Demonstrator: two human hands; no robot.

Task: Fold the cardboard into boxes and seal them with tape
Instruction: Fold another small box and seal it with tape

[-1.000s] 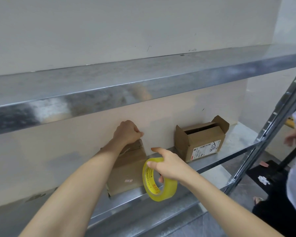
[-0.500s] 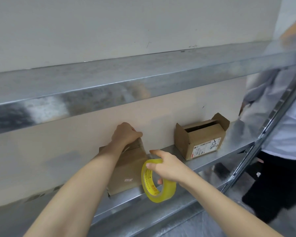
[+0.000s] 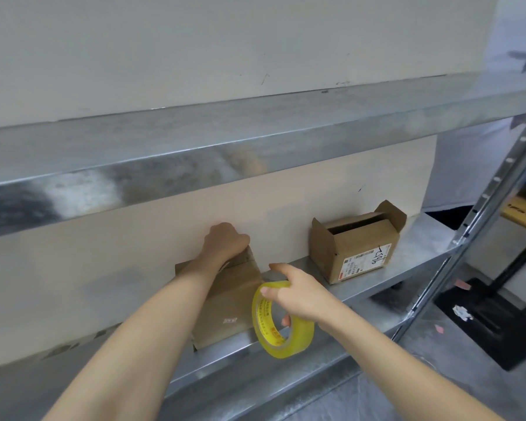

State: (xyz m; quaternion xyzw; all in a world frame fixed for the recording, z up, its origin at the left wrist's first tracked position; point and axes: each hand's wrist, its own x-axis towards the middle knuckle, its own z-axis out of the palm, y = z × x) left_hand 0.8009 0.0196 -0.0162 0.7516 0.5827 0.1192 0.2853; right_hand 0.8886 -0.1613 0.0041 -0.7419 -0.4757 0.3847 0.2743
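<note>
View from a head-worn camera looking forward and down at a person's two bare forearms, which reach toward a metal shelving unit against a pale wall. The left hand (image 3: 227, 243) rests on top of a closed brown cardboard box (image 3: 225, 302) that stands on the lower shelf (image 3: 419, 238), close to the wall. Its knuckles face up and its fingers curl down over the box's far top edge, gripping it there; the fingertips are hidden. The right hand (image 3: 301, 294) holds a roll of yellow tape (image 3: 281, 323) just beside the box's right side, above the shelf's front lip. The thumb presses on the roll's outer rim, a fingertip shows through the core, and the index finger points left toward the box. Farther right on the same shelf, well apart from the hands, sits a second cardboard box (image 3: 356, 247) with its top flaps standing open and a white label with dark handwriting on its front. An upper shelf (image 3: 255, 138) crosses the whole view above the hands. A perforated steel post (image 3: 498, 183) rises on the right. Beyond it, on the grey floor, lies a dark mat (image 3: 498, 332) with a crumpled white scrap (image 3: 462, 312) on it.
</note>
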